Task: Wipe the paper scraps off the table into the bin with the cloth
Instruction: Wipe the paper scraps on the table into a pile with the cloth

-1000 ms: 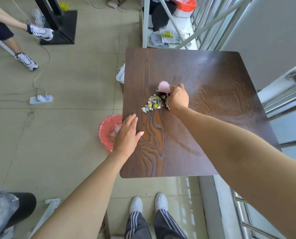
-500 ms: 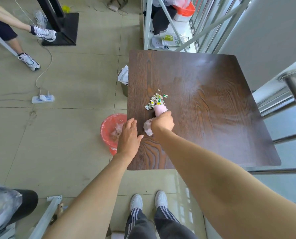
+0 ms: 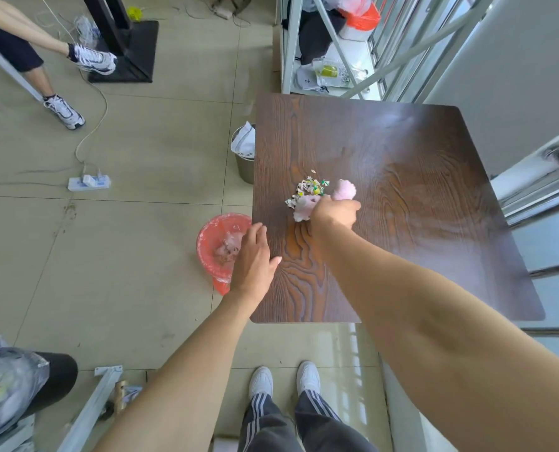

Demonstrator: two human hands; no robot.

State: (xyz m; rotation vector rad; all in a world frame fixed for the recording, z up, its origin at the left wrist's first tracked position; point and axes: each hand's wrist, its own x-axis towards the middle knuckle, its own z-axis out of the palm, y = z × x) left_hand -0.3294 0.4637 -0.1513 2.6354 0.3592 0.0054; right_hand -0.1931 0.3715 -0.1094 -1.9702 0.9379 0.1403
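Observation:
A small heap of coloured paper scraps (image 3: pixel 309 189) lies on the dark wooden table (image 3: pixel 418 203), left of its middle. My right hand (image 3: pixel 333 215) is closed on a pink cloth (image 3: pixel 345 189), whose ends stick out on both sides of the fist; the cloth touches the near side of the heap. My left hand (image 3: pixel 253 259) rests flat with fingers apart at the table's left edge. Just beyond that edge, on the floor, stands the red bin (image 3: pixel 214 243) lined with a red bag, with some scraps inside.
A grey bin (image 3: pixel 244 158) with a white bag stands by the table's far left edge. A power strip (image 3: pixel 89 183) and cable lie on the floor to the left. A seated person's legs (image 3: pixel 37 57) are at far left. Metal railing runs along the right.
My right hand with the cloth went from behind the heap round to its near side, then slid up against it. The left hand has stayed at the table's edge.

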